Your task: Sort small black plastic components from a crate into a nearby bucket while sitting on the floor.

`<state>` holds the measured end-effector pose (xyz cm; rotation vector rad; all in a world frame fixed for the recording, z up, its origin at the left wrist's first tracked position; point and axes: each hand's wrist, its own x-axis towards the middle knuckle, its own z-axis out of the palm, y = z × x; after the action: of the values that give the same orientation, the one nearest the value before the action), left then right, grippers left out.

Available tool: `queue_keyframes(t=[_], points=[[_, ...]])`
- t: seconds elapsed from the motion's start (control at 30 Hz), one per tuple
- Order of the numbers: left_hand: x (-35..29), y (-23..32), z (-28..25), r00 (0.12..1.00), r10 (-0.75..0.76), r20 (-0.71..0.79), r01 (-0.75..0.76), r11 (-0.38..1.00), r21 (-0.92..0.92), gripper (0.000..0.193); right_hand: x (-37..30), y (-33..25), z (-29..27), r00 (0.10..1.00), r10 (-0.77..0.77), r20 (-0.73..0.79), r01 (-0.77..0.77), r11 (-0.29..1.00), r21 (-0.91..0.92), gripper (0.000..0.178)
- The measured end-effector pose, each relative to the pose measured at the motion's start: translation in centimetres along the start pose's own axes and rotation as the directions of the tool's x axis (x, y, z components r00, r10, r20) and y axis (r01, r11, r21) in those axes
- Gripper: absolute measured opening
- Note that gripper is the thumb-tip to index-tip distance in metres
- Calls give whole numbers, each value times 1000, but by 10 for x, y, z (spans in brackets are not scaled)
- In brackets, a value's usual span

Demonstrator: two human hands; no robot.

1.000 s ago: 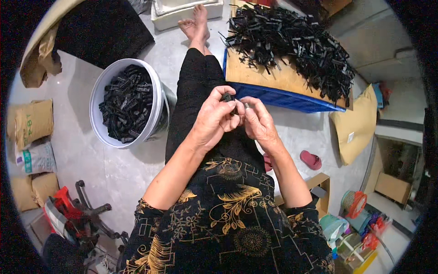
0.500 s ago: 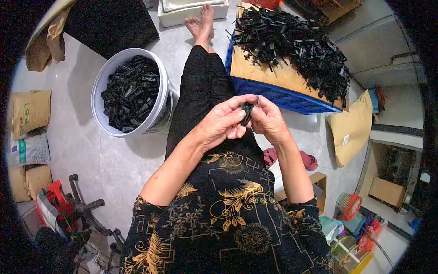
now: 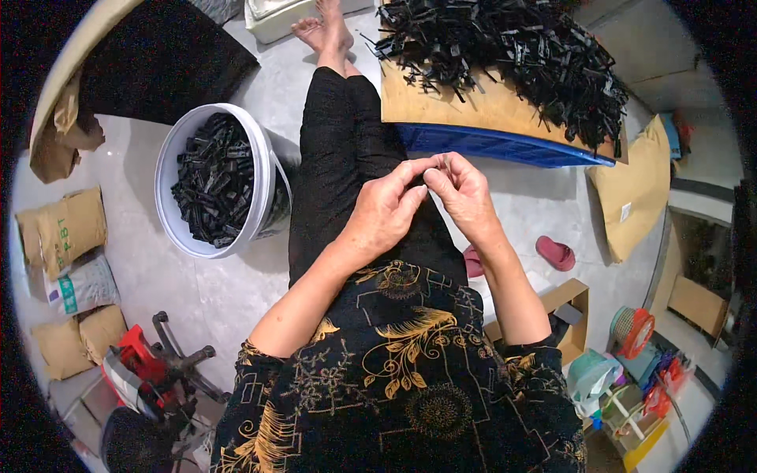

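Near the middle of the frame, a dark spot shows between your two hands, but I cannot tell if it is a small black piece or only your black trousers (image 3: 335,165) behind. Your left hand (image 3: 385,209) is curled, and its fingertips meet those of your right hand (image 3: 467,197), whose thumb lies close to the bent forefinger. Whether either grip is pinching something, I cannot tell, because the fingers cover it.

At the upper right, many thin black pieces (image 3: 512,59) lie in a loose pile on a wooden surface (image 3: 422,102), with a blue crate (image 3: 493,147) below it. At the left of centre, a white bucket (image 3: 266,189) stands on the grey floor (image 3: 197,296), holding many other black pieces (image 3: 213,181). Your bare feet (image 3: 325,33) are crossed at the top of the frame. A pink slipper (image 3: 555,253) lies right of your right forearm.
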<state>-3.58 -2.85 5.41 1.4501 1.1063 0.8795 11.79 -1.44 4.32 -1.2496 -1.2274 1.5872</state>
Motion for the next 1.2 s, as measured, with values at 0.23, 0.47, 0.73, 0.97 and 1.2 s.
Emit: queue_keyframes(t=[0.23,0.47,0.73,0.97,1.2], points=[[16,-3,5,950,-309,-43,287,919,-269,32,-7,0,4,971,238,16,-229,911,343,38],[28,-2,17,959,-258,-119,223,943,-248,29,0,6,-1,970,233,69,-240,873,425,40],[36,-5,22,963,-219,-158,208,975,-83,28,6,10,-8,971,222,83,-237,880,411,38],[41,-4,24,977,-81,-195,110,984,143,29,11,12,-5,966,245,84,-255,835,487,35],[47,-2,14,980,55,-192,13,942,335,27,24,4,-11,954,256,158,-300,860,414,34]])
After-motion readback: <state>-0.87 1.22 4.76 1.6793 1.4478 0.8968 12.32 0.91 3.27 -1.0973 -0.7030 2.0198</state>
